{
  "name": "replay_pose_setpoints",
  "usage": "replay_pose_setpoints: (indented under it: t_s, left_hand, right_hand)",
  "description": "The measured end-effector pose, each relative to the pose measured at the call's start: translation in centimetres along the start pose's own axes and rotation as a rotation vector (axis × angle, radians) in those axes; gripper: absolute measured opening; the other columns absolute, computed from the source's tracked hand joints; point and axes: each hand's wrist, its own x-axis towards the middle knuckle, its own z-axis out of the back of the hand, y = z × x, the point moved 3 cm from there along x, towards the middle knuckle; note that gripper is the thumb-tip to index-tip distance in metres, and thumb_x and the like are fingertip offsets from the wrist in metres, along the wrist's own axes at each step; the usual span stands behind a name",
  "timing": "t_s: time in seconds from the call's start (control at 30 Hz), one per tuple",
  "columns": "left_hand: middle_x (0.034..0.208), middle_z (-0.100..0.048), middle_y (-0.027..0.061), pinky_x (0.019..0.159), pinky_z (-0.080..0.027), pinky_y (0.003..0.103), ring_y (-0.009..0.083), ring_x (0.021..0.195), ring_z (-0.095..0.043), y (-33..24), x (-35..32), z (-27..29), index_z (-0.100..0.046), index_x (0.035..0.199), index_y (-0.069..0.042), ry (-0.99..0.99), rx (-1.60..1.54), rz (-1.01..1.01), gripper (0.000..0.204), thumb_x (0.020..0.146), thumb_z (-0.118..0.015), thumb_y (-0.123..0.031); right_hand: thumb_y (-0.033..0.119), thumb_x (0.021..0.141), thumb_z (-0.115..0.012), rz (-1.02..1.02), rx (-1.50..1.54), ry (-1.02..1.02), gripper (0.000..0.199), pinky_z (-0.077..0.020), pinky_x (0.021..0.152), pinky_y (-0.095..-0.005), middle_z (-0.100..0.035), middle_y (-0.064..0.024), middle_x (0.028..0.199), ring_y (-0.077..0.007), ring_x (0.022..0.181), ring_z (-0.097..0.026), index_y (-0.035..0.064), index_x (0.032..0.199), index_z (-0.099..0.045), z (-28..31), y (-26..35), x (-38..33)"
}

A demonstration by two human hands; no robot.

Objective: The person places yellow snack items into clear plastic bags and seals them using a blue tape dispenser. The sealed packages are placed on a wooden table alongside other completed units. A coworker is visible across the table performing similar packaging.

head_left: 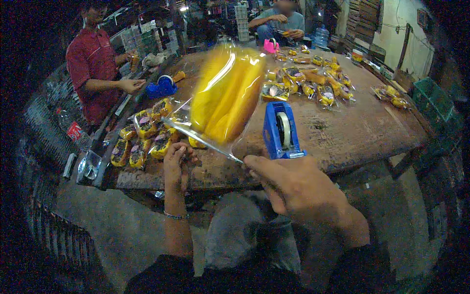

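Note:
My right hand [303, 188] pinches the lower corner of a clear plastic bag [243, 115] and holds it up over the table's near edge. Inside the bag is a yellow bread [226, 93], partly blurred; the bag's straight edge slants down to my fingertips. My left hand [178, 159], with a bracelet at the wrist, is below that edge, its fingers loosely bent and apart, with nothing visible in them. Just beyond my right hand stands a blue tape dispenser [281, 132]. Several wrapped yellow breads with dark topping [142, 137] lie left of the bag.
More wrapped breads [320, 83] cover the far part of the worn wooden table [352, 132]. Another blue dispenser [164, 87] and a pink one [270, 45] stand there. One person [98, 68] works at the left, another [284, 24] at the far side. A green crate [433, 100] is at right.

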Motion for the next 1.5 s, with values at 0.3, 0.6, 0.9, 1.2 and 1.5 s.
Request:
replay_pose_setpoints:
  t_s: [0.3, 0.6, 0.9, 1.2, 1.5]
  left_hand:
    - [0.078, -0.060, 0.0069, 0.061, -0.049, 0.030, 0.0162, 0.063, -0.057, 2.1, -3.8, -3.0, -0.056, 0.089, -0.003, 0.060, 0.058, 0.029, 0.007, 0.088, -0.054, -0.010]
    - [0.110, -0.061, 0.0175, 0.085, -0.050, 0.032, 0.0231, 0.095, -0.062, 0.4, -12.8, -10.6, -0.048, 0.119, 0.000, 0.339, -0.333, 0.198, 0.035, 0.097, -0.044, -0.027]
    - [0.089, -0.061, 0.0125, 0.069, -0.050, 0.030, 0.0190, 0.077, -0.061, 2.2, -10.0, -8.8, -0.054, 0.102, 0.001, 0.286, -0.028, 0.118, 0.030, 0.098, -0.044, -0.027]
    - [0.053, -0.048, -0.0030, 0.043, -0.029, 0.020, 0.0033, 0.046, -0.040, 2.4, -8.4, -6.8, -0.066, 0.086, -0.001, 0.205, 0.495, 0.216, 0.029, 0.095, -0.053, -0.025]
    - [0.055, -0.052, -0.0019, 0.045, -0.032, 0.021, 0.0044, 0.049, -0.043, 3.5, -8.6, -6.7, -0.067, 0.084, 0.000, 0.335, 0.609, 0.222, 0.029, 0.094, -0.054, -0.024]
  right_hand:
    - [0.002, 0.082, -0.056, -0.090, 0.032, -0.187, 0.027, -0.0483, 0.061, -0.0386, -0.062, -0.0185, 0.077, -0.0332, 0.068, -0.062, 0.0011, 0.109, -0.057, -2.5, -1.4, -0.9]
    - [0.012, 0.091, -0.051, -0.243, 0.424, -0.242, 0.014, -0.0466, 0.053, -0.0322, -0.064, -0.0136, 0.073, -0.0268, 0.058, -0.062, 0.0020, 0.095, -0.060, -9.9, -1.9, -4.0]
    - [0.015, 0.092, -0.052, -0.380, 0.277, -0.396, 0.017, -0.0466, 0.064, -0.0315, -0.062, -0.0071, 0.077, -0.0168, 0.073, -0.059, 0.0008, 0.090, -0.061, -11.0, -4.1, -6.2]
    - [0.025, 0.088, -0.057, -0.819, 0.480, -0.860, 0.026, -0.0413, 0.086, -0.0296, -0.056, -0.0093, 0.110, -0.0176, 0.099, -0.054, 0.0005, 0.093, -0.064, -5.9, -14.2, -6.3]
    - [0.018, 0.083, -0.064, -0.717, 0.265, -0.872, 0.018, -0.0401, 0.091, -0.0323, -0.051, -0.0123, 0.124, -0.0201, 0.108, -0.052, 0.0012, 0.075, -0.064, -5.2, -10.3, -6.5]
